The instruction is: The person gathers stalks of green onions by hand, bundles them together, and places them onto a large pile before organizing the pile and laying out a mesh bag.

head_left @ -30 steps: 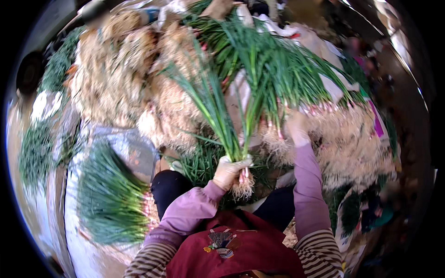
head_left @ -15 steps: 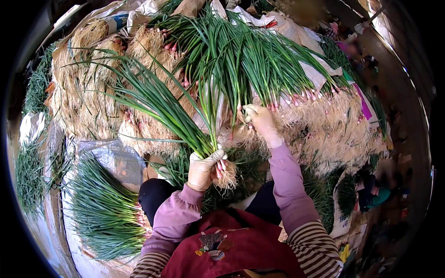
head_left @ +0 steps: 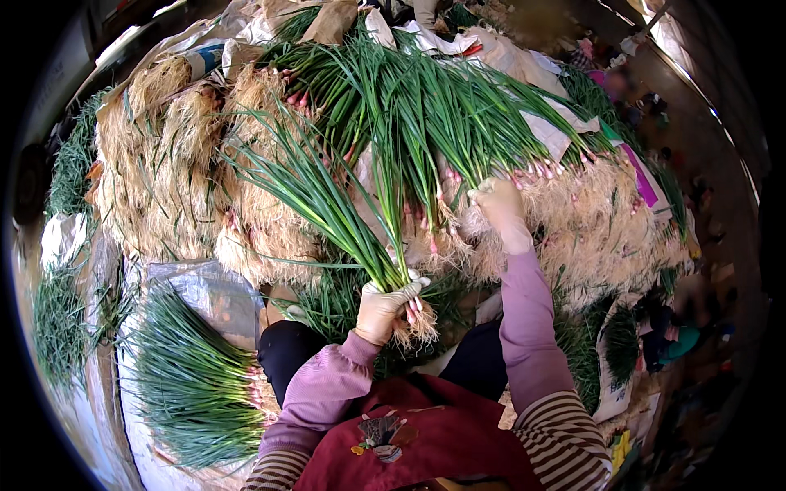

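Big spring-onion pile (head_left: 467, 106) ahead of the person (head_left: 458, 450). Stack (head_left: 192, 380) at left. Smaller bunch (head_left: 348, 233) between, left hand (head_left: 385, 313) clenched round it. Right hand (head_left: 499, 204) curled at pile's bulb ends (head_left: 536, 170); can't tell from here if gripping.

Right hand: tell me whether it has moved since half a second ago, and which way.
Yes. The right hand has moved to the right, closer to the purple strip.

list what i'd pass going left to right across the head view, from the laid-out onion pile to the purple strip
Green onion pile → left hand gripping an onion bunch → right hand → purple strip
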The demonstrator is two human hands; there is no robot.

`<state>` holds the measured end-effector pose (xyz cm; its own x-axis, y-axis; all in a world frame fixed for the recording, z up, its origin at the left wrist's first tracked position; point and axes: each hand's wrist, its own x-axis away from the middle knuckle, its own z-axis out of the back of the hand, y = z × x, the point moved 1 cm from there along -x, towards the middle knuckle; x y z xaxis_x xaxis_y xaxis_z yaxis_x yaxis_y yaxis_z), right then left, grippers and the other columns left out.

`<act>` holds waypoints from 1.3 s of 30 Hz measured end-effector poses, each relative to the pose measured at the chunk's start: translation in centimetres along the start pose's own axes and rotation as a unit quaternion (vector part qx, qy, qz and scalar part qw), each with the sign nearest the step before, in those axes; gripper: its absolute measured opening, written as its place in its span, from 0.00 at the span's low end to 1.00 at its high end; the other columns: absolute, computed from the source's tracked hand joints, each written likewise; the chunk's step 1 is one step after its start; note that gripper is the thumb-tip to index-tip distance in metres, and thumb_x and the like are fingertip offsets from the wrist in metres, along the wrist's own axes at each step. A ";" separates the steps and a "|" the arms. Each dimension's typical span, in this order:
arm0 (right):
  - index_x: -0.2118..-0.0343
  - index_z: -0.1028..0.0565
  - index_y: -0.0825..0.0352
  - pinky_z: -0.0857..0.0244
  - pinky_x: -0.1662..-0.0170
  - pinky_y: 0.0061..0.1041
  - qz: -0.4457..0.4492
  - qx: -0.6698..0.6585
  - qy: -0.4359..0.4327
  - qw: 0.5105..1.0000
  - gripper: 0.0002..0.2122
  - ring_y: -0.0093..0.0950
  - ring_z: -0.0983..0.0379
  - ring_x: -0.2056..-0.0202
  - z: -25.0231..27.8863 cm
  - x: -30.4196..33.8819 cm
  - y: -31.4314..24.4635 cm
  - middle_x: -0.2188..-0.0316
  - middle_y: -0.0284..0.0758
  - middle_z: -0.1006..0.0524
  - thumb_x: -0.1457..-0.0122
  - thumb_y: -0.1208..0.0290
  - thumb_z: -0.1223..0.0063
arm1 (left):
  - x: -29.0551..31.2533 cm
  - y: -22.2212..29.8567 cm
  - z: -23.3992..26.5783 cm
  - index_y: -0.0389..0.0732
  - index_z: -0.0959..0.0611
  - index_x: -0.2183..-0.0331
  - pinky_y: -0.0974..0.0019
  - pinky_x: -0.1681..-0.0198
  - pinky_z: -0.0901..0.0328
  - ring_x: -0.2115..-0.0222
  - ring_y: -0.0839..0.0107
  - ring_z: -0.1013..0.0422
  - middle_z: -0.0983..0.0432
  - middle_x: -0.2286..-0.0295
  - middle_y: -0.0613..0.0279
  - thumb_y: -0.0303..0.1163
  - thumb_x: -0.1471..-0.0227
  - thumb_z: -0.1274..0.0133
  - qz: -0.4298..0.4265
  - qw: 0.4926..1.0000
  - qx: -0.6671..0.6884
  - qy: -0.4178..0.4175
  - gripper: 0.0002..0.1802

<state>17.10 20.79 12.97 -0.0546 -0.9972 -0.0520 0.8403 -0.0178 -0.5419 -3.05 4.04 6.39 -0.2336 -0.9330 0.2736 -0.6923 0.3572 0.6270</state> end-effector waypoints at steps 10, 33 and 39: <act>0.74 0.28 0.72 0.41 0.78 0.18 0.048 -0.343 -0.140 0.928 0.05 0.16 0.35 0.81 -6.6 13.9 -2.3 0.83 0.29 0.30 0.45 0.75 0.50 | -0.2 -2.1 0.0 0.36 0.24 0.78 0.79 0.89 0.42 0.90 0.79 0.34 0.26 0.84 0.59 0.28 0.51 0.47 -0.014 0.999 -0.033 0.015 0.07; 0.70 0.25 0.71 0.35 0.70 0.34 0.013 0.141 0.122 0.982 0.13 0.40 0.28 0.77 -0.4 -6.5 2.9 0.78 0.44 0.24 0.46 0.63 0.51 | -0.6 -1.3 1.9 0.33 0.25 0.63 0.74 0.83 0.34 0.85 0.71 0.30 0.25 0.78 0.57 0.26 0.52 0.47 -0.012 1.000 0.015 -0.001 0.12; 0.71 0.26 0.68 0.38 0.77 0.25 0.117 -0.106 -0.041 0.987 0.08 0.23 0.32 0.80 -1.6 7.9 -0.7 0.80 0.34 0.26 0.44 0.68 0.51 | -0.8 -1.7 0.6 0.32 0.23 0.66 0.79 0.89 0.43 0.89 0.78 0.34 0.25 0.83 0.58 0.28 0.50 0.48 0.010 0.999 -0.038 0.003 0.10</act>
<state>15.19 13.01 11.63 0.1789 -0.9749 -0.1324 0.6921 0.2203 -0.6874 -2.06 4.15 4.64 -0.2418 -0.9258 0.2907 -0.6343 0.3775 0.6746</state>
